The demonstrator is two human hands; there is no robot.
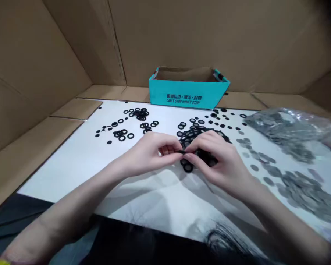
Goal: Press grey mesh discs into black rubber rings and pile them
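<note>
Both hands meet above the middle of the white table top. My left hand (157,149) and my right hand (213,152) pinch a small black ring (181,151) between thumbs and forefingers. It is seen edge-on, so whether a disc sits in it cannot be made out. Under and behind my right hand lies a heap of black rings (191,136), many with grey discs in their centres; the hand hides part of it. One ring with a grey centre (188,168) lies just below the fingertips. Left of the hands are loose open black rings (130,136).
A turquoise cardboard box (184,92) stands at the back. On the right lie loose grey discs (306,191) and a clear plastic bag (289,127) of them. Small black pieces (222,126) are scattered behind the heap. Cardboard walls (209,36) enclose the table.
</note>
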